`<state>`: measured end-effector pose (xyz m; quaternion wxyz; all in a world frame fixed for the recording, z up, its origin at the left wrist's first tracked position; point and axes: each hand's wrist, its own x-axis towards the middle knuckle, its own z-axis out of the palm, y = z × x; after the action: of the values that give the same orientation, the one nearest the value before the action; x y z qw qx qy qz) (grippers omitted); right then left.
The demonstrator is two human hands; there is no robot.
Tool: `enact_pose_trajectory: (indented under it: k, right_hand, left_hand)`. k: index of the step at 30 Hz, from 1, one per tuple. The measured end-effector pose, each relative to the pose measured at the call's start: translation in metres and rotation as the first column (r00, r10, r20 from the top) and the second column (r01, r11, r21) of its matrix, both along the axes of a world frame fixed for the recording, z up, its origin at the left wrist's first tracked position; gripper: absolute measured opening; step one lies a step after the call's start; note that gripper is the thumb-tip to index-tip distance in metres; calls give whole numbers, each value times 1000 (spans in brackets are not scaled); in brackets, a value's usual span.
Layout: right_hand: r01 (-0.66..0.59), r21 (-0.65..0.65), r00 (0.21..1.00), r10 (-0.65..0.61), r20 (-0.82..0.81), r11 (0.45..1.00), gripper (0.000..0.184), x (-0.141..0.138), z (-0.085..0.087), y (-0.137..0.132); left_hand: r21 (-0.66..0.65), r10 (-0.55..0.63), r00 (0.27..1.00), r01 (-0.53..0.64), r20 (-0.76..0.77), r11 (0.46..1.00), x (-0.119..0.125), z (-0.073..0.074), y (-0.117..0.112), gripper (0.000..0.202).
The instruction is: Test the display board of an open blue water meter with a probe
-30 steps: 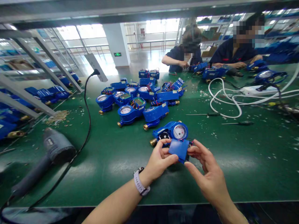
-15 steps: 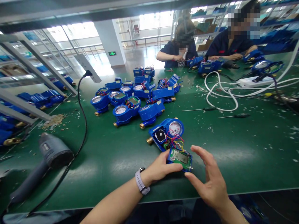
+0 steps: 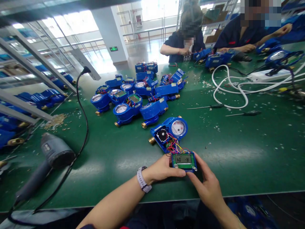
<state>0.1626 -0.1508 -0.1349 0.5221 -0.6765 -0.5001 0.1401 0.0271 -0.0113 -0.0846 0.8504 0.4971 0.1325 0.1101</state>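
Note:
Between my two hands is a display module (image 3: 183, 161), a green circuit board with a lit-grey LCD in a blue frame. My left hand (image 3: 164, 170) grips its left side, thumb along the lower edge. On the other side, my right hand (image 3: 207, 181) has its fingers at the right edge and its thumb at the lower edge. Coloured wires (image 3: 175, 146) run from the module into an opened blue water meter (image 3: 168, 133) lying just beyond. That meter has a round white dial, a black part in its open compartment and a brass fitting at its left.
Several blue water meters (image 3: 128, 109) cluster beyond on the green table (image 3: 114, 152). A heat gun (image 3: 56, 151) lies at left with its black cord. Screwdrivers (image 3: 209, 107) and a white power strip (image 3: 269, 75) are at right. Two co-workers (image 3: 186, 41) sit opposite.
My right hand has closed in from the right and now grips the module. The module has turned more level, its display facing me. One co-worker's arm at far right has stretched outward.

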Motion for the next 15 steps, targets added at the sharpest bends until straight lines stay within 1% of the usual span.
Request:
enact_pose_trajectory:
  k: [2, 3, 6, 8, 10, 11, 13, 14, 15]
  right_hand:
    - [6, 25, 1000, -5, -14, 1000, 47, 1, -1, -1]
    - [9, 39, 1000, -8, -21, 999, 46, 1, 0, -2]
    - [21, 84, 999, -18, -38, 996, 43, 0, -1, -4]
    - [34, 112, 999, -29, -46, 993, 40, -1, -2, -5]
    - [58, 132, 997, -51, -61, 990, 35, -2, -3, -6]
    - [76, 137, 995, -67, -74, 988, 32, -3, -3, -6]
    - [122, 146, 989, -107, -106, 982, 28, -3, -3, -6]
    - [142, 147, 985, -125, -123, 979, 27, -3, -2, -6]
    - [160, 146, 980, -140, -140, 976, 26, -3, -1, -5]
  left_hand:
    - [-21, -1, 1000, 1, 4, 1000, 0, -5, 0, 72]
    - [-33, 19, 1000, -19, -2, 999, 0, -7, 0, 67]
    - [-43, 125, 991, -127, -38, 991, 2, -13, 0, 50]
    - [-28, 170, 984, -171, -47, 985, 2, -12, -1, 45]
    - [62, 192, 981, -190, -38, 980, 2, -7, -1, 45]
    - [142, 201, 979, -195, -34, 971, 1, -4, -1, 45]
    - [335, 197, 980, -175, -32, 926, -1, 1, -1, 45]
    - [415, 182, 983, -151, -37, 897, -2, 3, -1, 46]
    - [463, 163, 986, -125, -43, 877, -2, 4, 0, 46]
